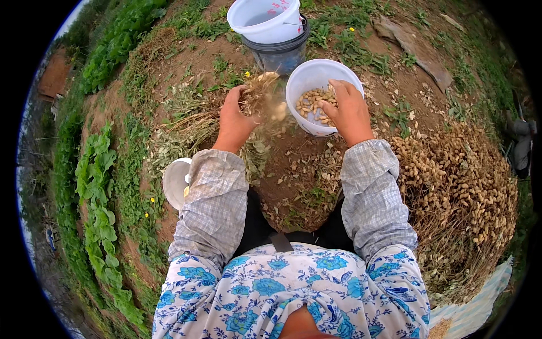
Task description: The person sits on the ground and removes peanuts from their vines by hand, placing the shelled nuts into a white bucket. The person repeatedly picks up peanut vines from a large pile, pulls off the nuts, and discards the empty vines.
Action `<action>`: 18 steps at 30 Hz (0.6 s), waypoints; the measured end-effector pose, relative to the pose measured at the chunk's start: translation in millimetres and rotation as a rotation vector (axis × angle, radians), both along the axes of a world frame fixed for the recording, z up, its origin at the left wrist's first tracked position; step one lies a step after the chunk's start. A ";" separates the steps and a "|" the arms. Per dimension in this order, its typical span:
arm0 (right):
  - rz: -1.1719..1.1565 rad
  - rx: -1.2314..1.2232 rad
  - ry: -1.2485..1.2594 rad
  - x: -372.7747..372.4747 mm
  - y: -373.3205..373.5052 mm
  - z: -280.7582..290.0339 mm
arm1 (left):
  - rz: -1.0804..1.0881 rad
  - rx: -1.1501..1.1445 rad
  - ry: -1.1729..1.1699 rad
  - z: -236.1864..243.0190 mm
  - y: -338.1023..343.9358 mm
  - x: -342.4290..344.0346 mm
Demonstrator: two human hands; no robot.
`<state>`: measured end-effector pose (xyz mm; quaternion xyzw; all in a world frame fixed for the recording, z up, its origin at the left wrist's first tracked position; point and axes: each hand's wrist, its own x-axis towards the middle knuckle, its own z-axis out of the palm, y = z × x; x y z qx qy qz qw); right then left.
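My left hand is closed around a bunch of dried peanut plants, whose tangled roots point toward the bucket. Some pods at its tip are smeared by motion. Right of it stands a white bucket with a layer of loose peanuts on its bottom. Over the bucket's right side is my right hand, its thumb and fingers apart, with no pod visible between them. Part of the bucket's right rim is hidden by that hand.
A white bucket is nested in a dark bucket beyond. Pulled peanut plants with pods are heaped at right, near a pale sheet. Stripped stalks lie at left, beside a small white container. Leafy greens grow farther left.
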<state>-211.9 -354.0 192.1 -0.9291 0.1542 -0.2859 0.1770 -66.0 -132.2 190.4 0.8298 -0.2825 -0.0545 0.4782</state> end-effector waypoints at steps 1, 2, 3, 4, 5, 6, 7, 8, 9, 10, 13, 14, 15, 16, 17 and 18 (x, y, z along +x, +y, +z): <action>0.077 0.187 0.080 0.5 2.7 -4.9 | -0.021 -0.050 0.018 -2.0 1.5 1.8; 0.155 0.292 0.057 2.1 10.4 -6.4 | -0.027 -0.056 0.040 -1.5 -0.1 1.4; 0.233 0.394 0.035 5.7 22.0 -8.0 | -0.033 -0.063 0.063 0.7 -1.9 -0.6; 0.311 0.497 0.013 9.4 33.1 -8.7 | -0.039 -0.071 0.087 2.6 -4.0 -2.5; 0.314 0.515 -0.004 13.0 45.8 -9.2 | -0.047 -0.067 0.096 3.5 -4.3 -4.8; 0.312 0.529 -0.023 16.1 56.9 -8.4 | -0.061 -0.067 0.105 4.9 -6.9 -6.6; 0.309 0.543 -0.041 17.4 63.2 -8.0 | -0.075 -0.066 0.114 5.5 -9.6 -8.6; 0.307 0.594 0.005 18.7 66.7 -7.3 | -0.097 -0.081 0.086 6.6 -10.1 -11.2; 0.305 0.644 0.051 19.7 69.2 -6.4 | -0.119 -0.095 0.057 7.4 -10.7 -14.6; 0.302 0.694 0.097 20.8 71.0 -5.8 | -0.142 -0.110 0.029 8.0 -10.7 -16.2; 0.386 0.738 0.220 23.0 66.5 -13.4 | -0.113 -0.099 -0.070 -4.7 -10.7 -13.0; 0.426 0.759 0.290 22.3 64.5 -9.9 | -0.102 -0.093 -0.115 -5.3 -10.5 -12.5; 0.431 0.895 0.352 21.4 62.4 -7.4 | -0.107 -0.087 -0.124 -5.4 -10.2 -12.7; 0.434 1.030 0.415 20.1 60.0 -5.0 | -0.112 -0.082 -0.133 -5.0 -10.6 -13.9; 0.435 1.165 0.478 19.2 58.4 -1.7 | -0.117 -0.077 -0.141 -4.0 -11.2 -15.1; 0.429 1.170 0.495 18.2 57.5 2.5 | -0.112 -0.074 -0.132 -3.1 -11.8 -15.9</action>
